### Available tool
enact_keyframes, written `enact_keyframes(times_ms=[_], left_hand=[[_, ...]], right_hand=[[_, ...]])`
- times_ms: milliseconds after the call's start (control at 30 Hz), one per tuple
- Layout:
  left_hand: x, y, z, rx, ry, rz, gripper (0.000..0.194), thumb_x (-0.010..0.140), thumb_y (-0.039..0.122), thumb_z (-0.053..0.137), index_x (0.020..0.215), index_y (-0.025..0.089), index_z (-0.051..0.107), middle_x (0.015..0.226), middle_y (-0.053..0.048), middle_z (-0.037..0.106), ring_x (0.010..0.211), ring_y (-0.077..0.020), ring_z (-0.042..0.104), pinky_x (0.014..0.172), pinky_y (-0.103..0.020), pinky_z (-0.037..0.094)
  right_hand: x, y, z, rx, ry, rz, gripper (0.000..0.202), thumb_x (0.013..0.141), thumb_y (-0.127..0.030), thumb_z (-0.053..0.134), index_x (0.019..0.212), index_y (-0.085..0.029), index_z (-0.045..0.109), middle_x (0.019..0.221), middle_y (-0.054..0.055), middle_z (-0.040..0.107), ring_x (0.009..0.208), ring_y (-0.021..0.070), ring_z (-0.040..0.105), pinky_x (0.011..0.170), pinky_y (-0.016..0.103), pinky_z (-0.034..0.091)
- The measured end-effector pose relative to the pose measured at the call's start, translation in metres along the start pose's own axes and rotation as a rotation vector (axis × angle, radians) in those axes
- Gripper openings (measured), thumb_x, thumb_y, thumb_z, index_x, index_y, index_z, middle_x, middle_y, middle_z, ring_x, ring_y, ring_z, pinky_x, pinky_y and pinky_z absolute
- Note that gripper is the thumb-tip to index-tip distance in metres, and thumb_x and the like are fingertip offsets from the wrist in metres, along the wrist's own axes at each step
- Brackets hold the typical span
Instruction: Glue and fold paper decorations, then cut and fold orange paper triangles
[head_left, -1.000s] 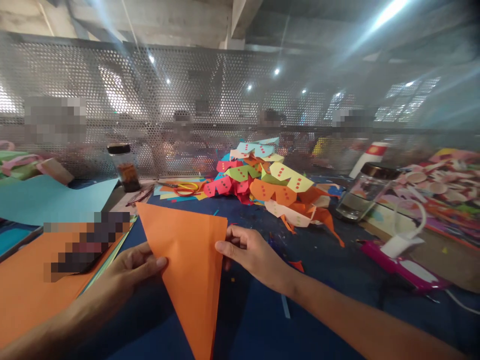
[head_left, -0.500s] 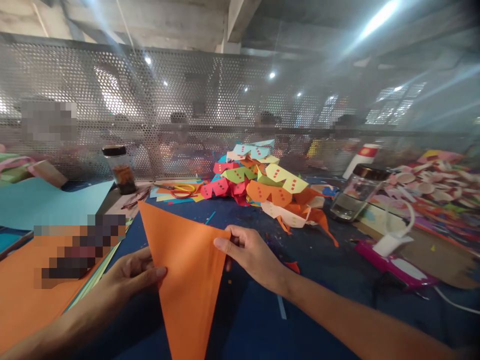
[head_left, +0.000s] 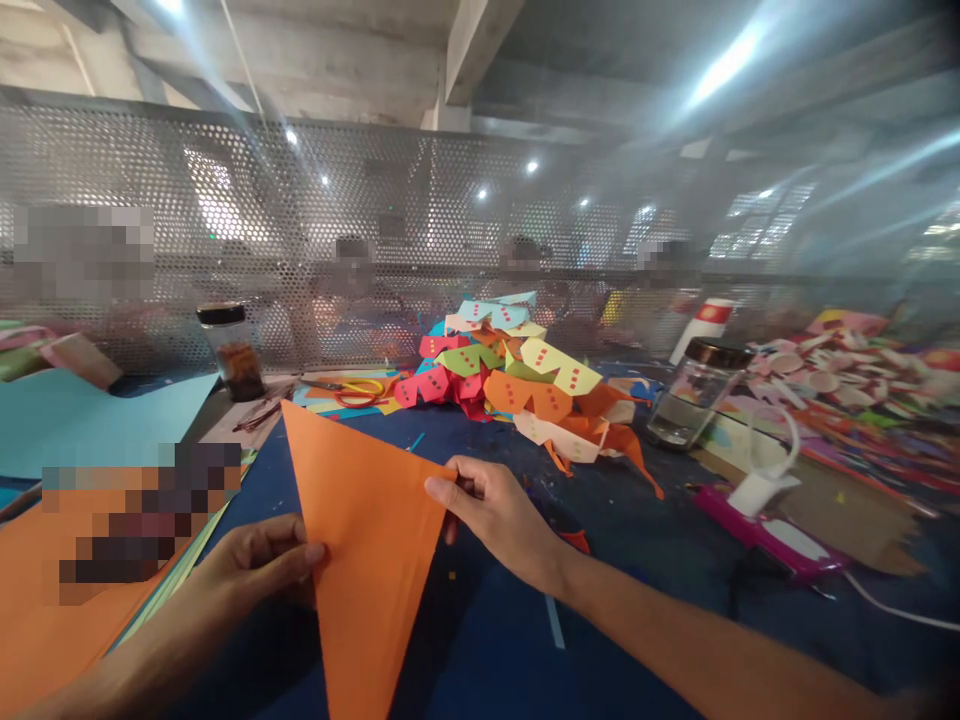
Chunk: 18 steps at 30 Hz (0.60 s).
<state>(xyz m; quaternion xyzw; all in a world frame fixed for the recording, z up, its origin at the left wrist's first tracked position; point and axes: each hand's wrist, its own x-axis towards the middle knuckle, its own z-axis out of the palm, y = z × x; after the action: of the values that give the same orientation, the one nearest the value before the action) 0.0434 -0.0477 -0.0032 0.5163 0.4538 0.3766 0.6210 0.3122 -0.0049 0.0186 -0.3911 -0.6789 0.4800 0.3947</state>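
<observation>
Orange paper [head_left: 375,540]: tilting further since the earlier frame, its upper right corner dipping and its lower end swinging to our left.

Location: we are holding it between both hands, in front of us over the blue worktop [head_left: 480,640]; its tip is running out of view.

Handling, in our judgement: we are doing best by pinching lightly near the edges, keeping the thumbs from denting the face, and turning both sides together so that the paper is not buckling or twisting.

Left hand [head_left: 262,565]: gripping the left edge, thumb lying on the front, fingers curling behind; forearm reaching in from the lower left.

Right hand [head_left: 491,510]: pinching the upper right corner, thumb pressing on the front, fingers bending behind; forearm slanting in from the lower right, wrist nearly straight.

Surroundings: orange sheets [head_left: 37,620] are lying beside our left forearm; yellow-handled scissors [head_left: 360,390] and a heap of coloured paper masks [head_left: 525,392] are resting beyond the hands.
</observation>
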Motion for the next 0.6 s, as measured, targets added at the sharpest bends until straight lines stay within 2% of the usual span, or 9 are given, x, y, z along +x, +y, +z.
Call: enact_keyframes(times_ms=[100, 167, 433, 600], left_hand=[[0.0026, -0.0037, -0.0048, 0.022, 0.088, 0.035, 0.032, 0.078, 0.047, 0.081, 0.066, 0.019, 0.068, 0.062, 0.0, 0.06, 0.056, -0.0115, 0.051, 0.055, -0.021, 0.043], [0.0031, -0.0054, -0.0078, 0.052, 0.132, 0.05, 0.035, 0.078, 0.047, 0.081, 0.064, 0.019, 0.064, 0.06, 0.003, 0.055, 0.054, -0.0101, 0.046, 0.052, -0.019, 0.039], [-0.0034, -0.0026, -0.0069, 0.009, 0.201, -0.032, 0.033, 0.081, 0.052, 0.077, 0.076, 0.02, 0.067, 0.065, 0.001, 0.061, 0.059, -0.0128, 0.056, 0.053, -0.021, 0.042], [-0.0039, 0.0018, -0.005, -0.016, 0.247, -0.021, 0.03, 0.075, 0.047, 0.083, 0.081, 0.02, 0.071, 0.076, -0.001, 0.069, 0.068, -0.0156, 0.062, 0.061, -0.022, 0.047]], right_hand=[[-0.0008, 0.0006, 0.0006, -0.011, -0.008, -0.005, 0.037, 0.091, -0.053, 0.061, 0.076, -0.019, 0.058, 0.064, -0.002, 0.06, 0.053, 0.011, 0.06, 0.054, 0.023, 0.043], [-0.0013, 0.0, 0.0012, -0.021, -0.011, -0.01, 0.037, 0.092, -0.052, 0.061, 0.076, -0.019, 0.059, 0.065, -0.002, 0.061, 0.053, 0.0108, 0.06, 0.054, 0.023, 0.044], [-0.0036, -0.0009, 0.0044, -0.015, -0.039, -0.015, 0.041, 0.09, -0.056, 0.062, 0.073, -0.019, 0.056, 0.066, -0.001, 0.061, 0.053, 0.0105, 0.06, 0.054, 0.022, 0.046], [-0.0076, -0.0028, 0.0037, -0.109, -0.061, -0.028, 0.04, 0.092, -0.053, 0.059, 0.071, -0.019, 0.056, 0.066, -0.002, 0.059, 0.057, 0.0122, 0.061, 0.054, 0.023, 0.045]])
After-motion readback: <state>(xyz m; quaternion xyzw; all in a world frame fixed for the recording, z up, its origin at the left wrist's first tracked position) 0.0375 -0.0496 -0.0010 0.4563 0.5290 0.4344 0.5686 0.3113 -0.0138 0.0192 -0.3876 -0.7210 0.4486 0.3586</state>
